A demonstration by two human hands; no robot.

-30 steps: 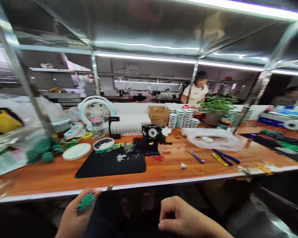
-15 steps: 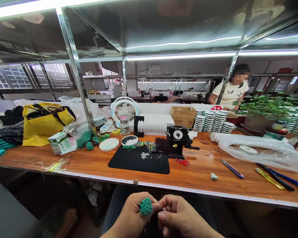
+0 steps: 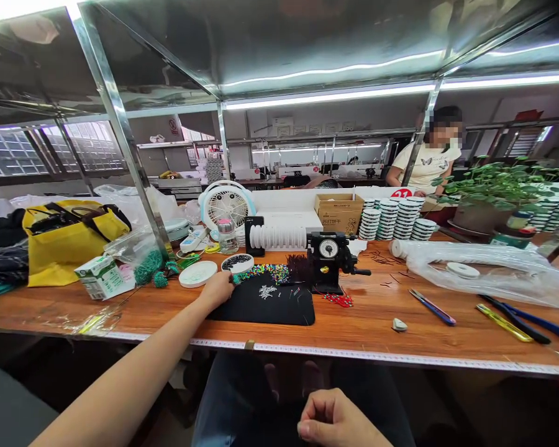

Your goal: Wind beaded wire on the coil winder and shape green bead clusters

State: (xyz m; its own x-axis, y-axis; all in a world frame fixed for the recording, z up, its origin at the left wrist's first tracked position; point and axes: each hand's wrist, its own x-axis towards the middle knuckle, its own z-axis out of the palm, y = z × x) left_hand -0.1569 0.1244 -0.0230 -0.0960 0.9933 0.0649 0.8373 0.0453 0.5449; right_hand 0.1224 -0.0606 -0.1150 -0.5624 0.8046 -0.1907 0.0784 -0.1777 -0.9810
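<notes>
My left hand reaches over the left edge of the black mat, fingers bent down beside green beads. Its fingertips are partly hidden, and what they grip does not show clearly. Just beyond it stand a white dish of dark beads and a white lid-like disc. Multicoloured beads and small silvery pieces lie on the mat. Above my lap, my right hand is curled with thumb against the fingers; anything held there is too small to make out.
A black hand-cranked machine with a dial stands behind the mat, red pieces at its foot. Tweezers, pliers and a plastic-wrapped roll lie right. A yellow bag and carton stand left. A co-worker is beyond.
My left hand has left my right and moved forward and left onto the mat. The green-beaded bundle it held no longer shows clearly. The right hand stays low over my lap.
</notes>
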